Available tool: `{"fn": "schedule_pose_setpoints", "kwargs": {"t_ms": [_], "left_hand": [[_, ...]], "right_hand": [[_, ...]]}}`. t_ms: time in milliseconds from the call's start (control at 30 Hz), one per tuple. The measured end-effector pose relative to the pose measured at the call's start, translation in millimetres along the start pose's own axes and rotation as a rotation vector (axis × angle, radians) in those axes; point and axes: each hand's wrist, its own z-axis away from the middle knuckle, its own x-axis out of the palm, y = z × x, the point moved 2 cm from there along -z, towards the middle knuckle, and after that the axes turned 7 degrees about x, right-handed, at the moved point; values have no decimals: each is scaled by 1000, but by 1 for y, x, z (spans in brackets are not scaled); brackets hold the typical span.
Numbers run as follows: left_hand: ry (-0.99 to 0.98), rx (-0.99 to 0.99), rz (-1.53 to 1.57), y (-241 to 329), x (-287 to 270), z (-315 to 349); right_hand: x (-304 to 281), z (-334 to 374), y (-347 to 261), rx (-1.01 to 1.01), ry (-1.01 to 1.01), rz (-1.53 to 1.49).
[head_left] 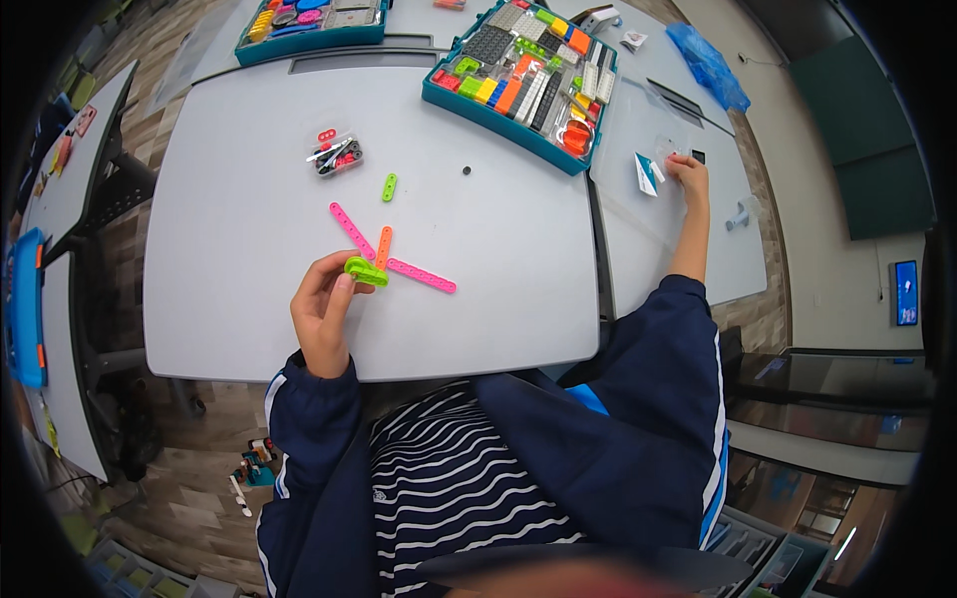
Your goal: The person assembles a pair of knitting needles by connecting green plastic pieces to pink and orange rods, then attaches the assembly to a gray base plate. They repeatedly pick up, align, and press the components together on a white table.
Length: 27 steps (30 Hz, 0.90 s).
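My left hand is closed on a plastic building-beam assembly near the table's front edge. Its lime-green centre piece sits between thumb and fingers. Two pink perforated beams and a shorter orange perforated beam fan out from it. Over on the right-hand table, my right hand has its fingers drawn together beside a white and teal folded card and a clear plastic pouch. What those fingers hold, if anything, is too small to make out.
A short green beam, a small black piece and a clear box of connectors lie on the table. Behind stands a teal case of sorted bricks, with another teal case at the far left. A blue plastic bag lies far right.
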Motion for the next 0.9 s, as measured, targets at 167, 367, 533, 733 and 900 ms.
{"fn": "schedule_pose_setpoints", "kwargs": {"t_ms": [167,367,533,733,900], "left_hand": [[-13,-3,7,-1,0,0],[3,-5,2,-4,-1,0],[11,-41,-37,-5,-1,0],[9,-47,-32,-5,-1,1],[-13,-26,-31,-5,-2,1]], "right_hand": [[-2,-5,-1,3,105,49],[-44,54,-28,-112,218,-186],[-59,182,-46,-119,-103,104],[-6,278,-23,150,-109,318],[15,299,-29,52,129,321]]}}
